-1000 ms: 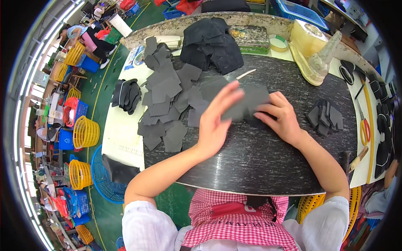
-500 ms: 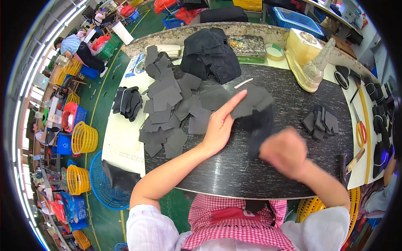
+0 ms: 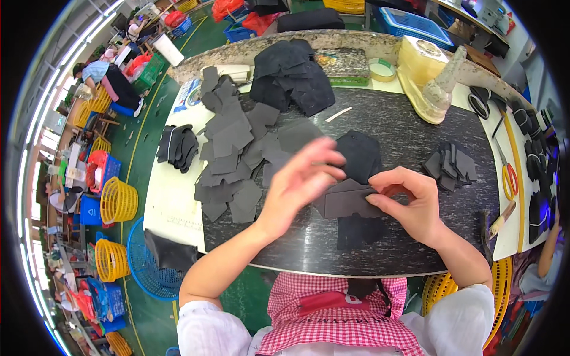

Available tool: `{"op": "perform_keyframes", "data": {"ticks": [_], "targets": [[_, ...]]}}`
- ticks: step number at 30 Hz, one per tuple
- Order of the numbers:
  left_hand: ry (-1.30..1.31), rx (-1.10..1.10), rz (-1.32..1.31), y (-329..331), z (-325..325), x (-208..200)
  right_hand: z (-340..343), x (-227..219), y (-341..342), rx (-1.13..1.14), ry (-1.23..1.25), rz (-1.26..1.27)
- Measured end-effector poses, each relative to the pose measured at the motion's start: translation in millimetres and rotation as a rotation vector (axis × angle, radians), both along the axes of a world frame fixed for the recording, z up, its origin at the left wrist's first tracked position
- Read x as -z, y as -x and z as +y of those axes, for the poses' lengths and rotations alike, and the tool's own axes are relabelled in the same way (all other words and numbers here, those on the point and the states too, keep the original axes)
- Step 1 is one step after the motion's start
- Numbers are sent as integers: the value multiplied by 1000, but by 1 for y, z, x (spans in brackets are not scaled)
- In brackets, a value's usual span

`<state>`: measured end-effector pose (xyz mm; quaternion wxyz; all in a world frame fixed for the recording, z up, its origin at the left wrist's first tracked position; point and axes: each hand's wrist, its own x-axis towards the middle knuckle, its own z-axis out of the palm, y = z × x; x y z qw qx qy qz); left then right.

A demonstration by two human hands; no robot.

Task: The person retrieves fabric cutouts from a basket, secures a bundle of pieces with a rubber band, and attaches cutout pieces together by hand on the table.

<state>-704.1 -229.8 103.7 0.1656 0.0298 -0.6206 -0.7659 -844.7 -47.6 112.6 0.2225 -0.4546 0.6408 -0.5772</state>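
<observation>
The left forearm (image 3: pixel 228 258) slants toward two o'clock, the left hand (image 3: pixel 301 183) blurred and loosely spread. The right forearm (image 3: pixel 463 252) angles toward half past ten, the right hand (image 3: pixel 412 204) curved in a pinch toward nine o'clock.

Near-middle strip of bench (image 3: pixel 297 254) free; left hand (image 3: pixel 300 187), right hand (image 3: pixel 411 202), grey panel (image 3: pixel 350 204) block centre; loose grey pieces (image 3: pixel 228 133) block left; black pile (image 3: pixel 291 77) far left; small stack (image 3: pixel 449 166) right.

Held piece (image 3: pixel 350 203) and left pile (image 3: pixel 228 136) look matt, smooth. Counter (image 3: pixel 291 246) is glossy, streaked. Far-right container (image 3: pixel 418 56): translucent plastic, spout (image 3: pixel 438 92) rough, crusted. Right scissors (image 3: pixel 514 177) have metal blades. Left basket (image 3: pixel 119 200) is plastic; near apron (image 3: pixel 338 335), checked cloth.
</observation>
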Motion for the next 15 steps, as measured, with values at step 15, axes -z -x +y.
{"op": "perform_keyframes", "data": {"ticks": [15], "targets": [[-411, -24, -347, -5, 27, 3, -14, 0, -2, -25, 251, 973]]}}
